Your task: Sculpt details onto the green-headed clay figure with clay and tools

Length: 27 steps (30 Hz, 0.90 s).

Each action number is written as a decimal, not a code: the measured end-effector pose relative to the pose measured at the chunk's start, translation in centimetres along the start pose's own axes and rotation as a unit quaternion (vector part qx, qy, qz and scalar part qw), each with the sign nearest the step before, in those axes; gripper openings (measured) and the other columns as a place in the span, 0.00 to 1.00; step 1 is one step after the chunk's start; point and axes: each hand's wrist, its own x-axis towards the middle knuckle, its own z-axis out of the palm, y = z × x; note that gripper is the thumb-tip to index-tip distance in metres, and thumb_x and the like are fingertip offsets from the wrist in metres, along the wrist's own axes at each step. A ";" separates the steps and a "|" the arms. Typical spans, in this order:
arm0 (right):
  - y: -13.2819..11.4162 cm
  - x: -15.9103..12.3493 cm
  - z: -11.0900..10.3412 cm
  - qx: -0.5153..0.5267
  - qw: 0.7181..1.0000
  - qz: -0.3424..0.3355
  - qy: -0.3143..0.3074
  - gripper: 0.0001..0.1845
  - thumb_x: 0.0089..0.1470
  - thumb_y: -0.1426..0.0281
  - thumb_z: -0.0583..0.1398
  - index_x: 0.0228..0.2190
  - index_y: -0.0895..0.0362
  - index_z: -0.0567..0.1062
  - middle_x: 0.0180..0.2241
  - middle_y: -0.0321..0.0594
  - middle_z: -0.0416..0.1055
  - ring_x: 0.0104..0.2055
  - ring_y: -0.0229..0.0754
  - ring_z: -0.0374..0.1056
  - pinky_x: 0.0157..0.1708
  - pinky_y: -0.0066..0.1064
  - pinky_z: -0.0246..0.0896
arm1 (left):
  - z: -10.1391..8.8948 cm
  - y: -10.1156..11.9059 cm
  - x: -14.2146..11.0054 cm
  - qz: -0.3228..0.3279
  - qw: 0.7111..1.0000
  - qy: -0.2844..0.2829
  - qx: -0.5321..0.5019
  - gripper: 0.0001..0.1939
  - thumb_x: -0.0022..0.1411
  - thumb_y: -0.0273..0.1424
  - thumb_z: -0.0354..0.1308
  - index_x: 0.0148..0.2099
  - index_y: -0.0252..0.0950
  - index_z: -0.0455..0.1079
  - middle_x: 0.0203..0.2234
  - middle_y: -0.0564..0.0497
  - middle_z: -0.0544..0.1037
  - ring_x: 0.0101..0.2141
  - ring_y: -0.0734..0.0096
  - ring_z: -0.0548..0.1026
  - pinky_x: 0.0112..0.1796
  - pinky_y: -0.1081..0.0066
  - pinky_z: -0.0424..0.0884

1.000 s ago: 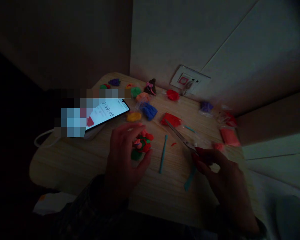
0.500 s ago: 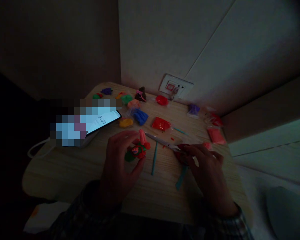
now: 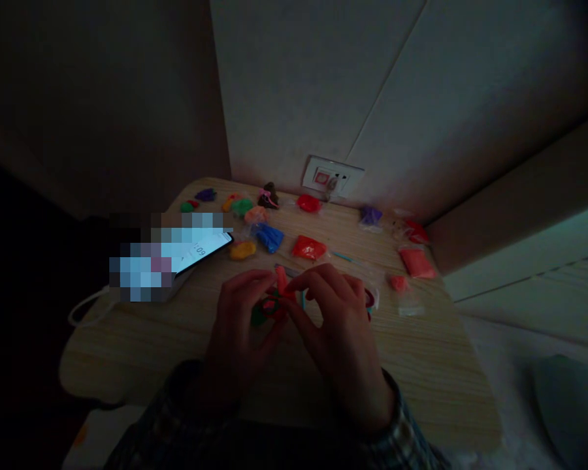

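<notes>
My left hand (image 3: 240, 326) is closed around a small modelling clay figure (image 3: 258, 314) in green, red and pink. A pink piece sticks up from its top. My right hand (image 3: 338, 320) pinches at the figure's red part with thumb and forefinger; its other fingers are curled. Behind my right hand lie scissors with dark red handles (image 3: 369, 299), mostly covered. Part of a thin blue-green stick (image 3: 303, 300) shows between the hands. The room is dim, so fine details of the figure are hard to make out.
A lit phone (image 3: 203, 249) leans at the left with a white cable (image 3: 78, 320). Clay lumps and packets lie towards the back, among them blue (image 3: 269, 237), yellow (image 3: 243, 250), red (image 3: 308, 247) and pink (image 3: 417, 262). A wall socket (image 3: 332, 177) is behind the table (image 3: 421, 378).
My right hand has let go of the scissors, which now lie on the table, and moved left to the figure. The camera view has shifted slightly.
</notes>
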 end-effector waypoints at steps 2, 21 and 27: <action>0.2 0.0 -0.1 0.020 1.000 0.003 0.000 0.04 0.55 0.74 0.63 0.30 0.54 0.73 0.31 0.34 0.72 0.35 0.41 0.67 0.40 0.37 0.51 | 0.0 0.0 -0.1 -0.004 1.000 0.000 -0.006 0.27 0.59 0.24 0.60 0.59 0.41 0.60 0.49 0.47 0.69 0.48 0.62 0.71 0.46 0.63 0.74; 3.8 -0.5 3.3 0.060 0.991 0.067 -0.094 0.09 0.55 0.78 0.57 0.33 0.55 0.77 0.36 0.39 0.73 0.39 0.44 0.69 0.42 0.40 0.54 | 0.0 -0.6 -0.8 -0.173 0.967 0.041 -0.183 0.27 0.58 0.25 0.60 0.58 0.47 0.62 0.53 0.47 0.65 0.45 0.64 0.73 0.41 0.63 0.77; 3.8 -0.3 2.7 0.100 0.991 0.074 -0.041 0.09 0.57 0.76 0.58 0.34 0.53 0.79 0.34 0.38 0.73 0.35 0.41 0.68 0.40 0.39 0.54 | 0.0 -0.6 -0.7 -0.194 0.966 0.035 -0.166 0.25 0.59 0.25 0.60 0.57 0.45 0.63 0.52 0.47 0.66 0.44 0.66 0.73 0.41 0.65 0.77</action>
